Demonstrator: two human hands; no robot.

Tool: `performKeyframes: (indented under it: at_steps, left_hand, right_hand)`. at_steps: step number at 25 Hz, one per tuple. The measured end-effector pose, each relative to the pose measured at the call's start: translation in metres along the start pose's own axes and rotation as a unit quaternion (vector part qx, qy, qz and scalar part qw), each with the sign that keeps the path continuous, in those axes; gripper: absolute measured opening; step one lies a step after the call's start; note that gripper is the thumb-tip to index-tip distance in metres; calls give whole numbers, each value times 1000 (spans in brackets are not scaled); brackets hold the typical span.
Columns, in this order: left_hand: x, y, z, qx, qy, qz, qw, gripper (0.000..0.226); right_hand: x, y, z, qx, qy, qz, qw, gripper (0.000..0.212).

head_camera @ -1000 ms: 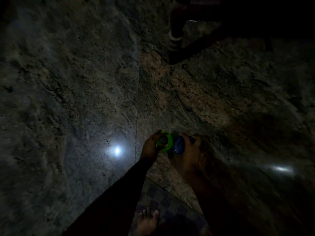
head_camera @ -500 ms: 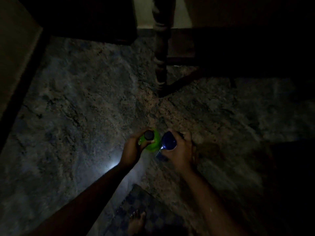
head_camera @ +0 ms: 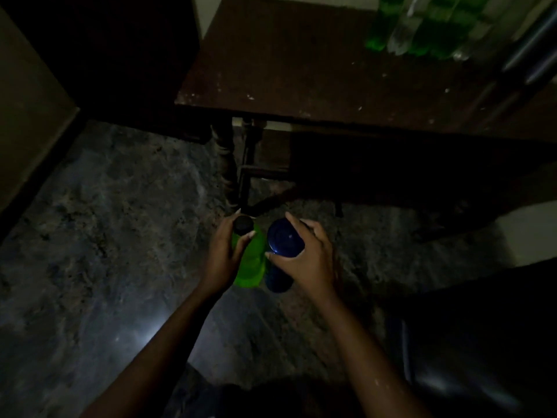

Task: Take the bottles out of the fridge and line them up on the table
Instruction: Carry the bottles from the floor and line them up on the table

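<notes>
My left hand (head_camera: 221, 259) grips a green bottle (head_camera: 250, 263) with a dark cap, held upright over the floor. Right beside it my right hand (head_camera: 307, 257) holds a dark blue bottle (head_camera: 281, 247) by its top. The two bottles nearly touch. Ahead stands a dark brown wooden table (head_camera: 301, 73). At its far right corner several green and clear bottles (head_camera: 422, 28) stand in a row, blurred and cut off by the frame's top edge.
The room is very dim. A stone floor (head_camera: 105, 236) stretches below, with a turned table leg (head_camera: 226, 164) just ahead of my hands. A dark cabinet (head_camera: 120, 55) stands at the left, a metal rail (head_camera: 530, 55) at the top right, a dark object (head_camera: 482, 342) at lower right.
My view has lifted from the floor to the table, bringing the tabletop and its bottles into sight. Both hands keep hold of their bottles and have come closer to the table.
</notes>
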State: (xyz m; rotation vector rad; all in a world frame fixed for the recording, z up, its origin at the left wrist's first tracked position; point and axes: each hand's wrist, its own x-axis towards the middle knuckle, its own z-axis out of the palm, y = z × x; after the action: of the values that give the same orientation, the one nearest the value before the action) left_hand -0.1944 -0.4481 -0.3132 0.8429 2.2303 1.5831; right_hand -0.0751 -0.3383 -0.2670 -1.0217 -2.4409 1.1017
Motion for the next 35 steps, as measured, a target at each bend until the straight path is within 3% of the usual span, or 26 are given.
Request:
performKeyframes:
  at_steps: [3, 10, 18, 27, 35]
  left_hand:
    - [24, 61, 32, -45, -1, 38, 998, 48]
    - [142, 181, 89, -174, -84, 115, 974, 9]
    - [322, 275, 144, -191, -159, 235, 940, 12]
    - [460, 307, 259, -179, -97, 273, 940, 18]
    - [566, 310, 357, -130, -21, 216, 967, 18]
  right_hand:
    - [19, 0, -64, 27, 44, -35, 998, 75]
    - [116, -12, -190, 56, 166, -69, 982, 58]
    - [269, -31, -291, 139, 264, -104, 949, 54]
    - [430, 28, -356, 73, 335, -103, 934, 60]
    - [571, 86, -401, 71, 288, -89, 951, 60]
